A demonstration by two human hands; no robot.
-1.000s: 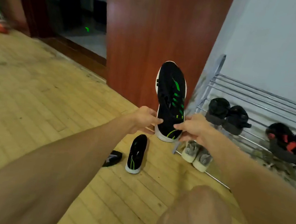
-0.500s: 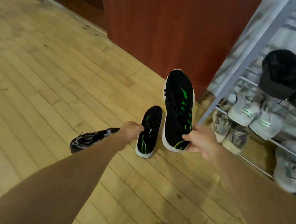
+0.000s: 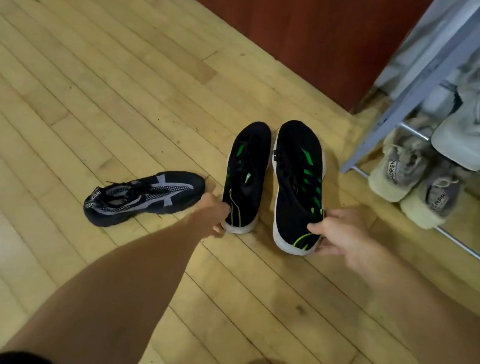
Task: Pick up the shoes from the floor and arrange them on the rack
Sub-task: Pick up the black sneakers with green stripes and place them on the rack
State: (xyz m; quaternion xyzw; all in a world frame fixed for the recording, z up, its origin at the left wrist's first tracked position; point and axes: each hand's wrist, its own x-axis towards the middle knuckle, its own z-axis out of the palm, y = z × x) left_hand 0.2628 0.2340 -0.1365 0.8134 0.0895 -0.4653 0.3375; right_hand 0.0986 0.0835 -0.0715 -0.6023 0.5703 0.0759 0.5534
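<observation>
Plank floor (image 3: 94, 71): left hand (image 3: 213, 213) grips one green-trimmed shoe (image 3: 248, 164), right hand (image 3: 338, 234) its mate (image 3: 297, 174), grey-crossed sneaker (image 3: 145, 197) alongside.

Both bare arms stretch forward and down, nearly straight. The left arm (image 3: 129, 274) runs up from the lower left; the right forearm (image 3: 429, 313) enters from the right edge. The left hand (image 3: 211, 213) is knuckles-up, fingers (image 3: 220, 209) curled onto the heel of the black-and-green shoe (image 3: 246, 170). The right hand (image 3: 340, 234) pinches the heel of the matching shoe (image 3: 296, 177) between thumb and fingers — both hands level, set apart.
</observation>
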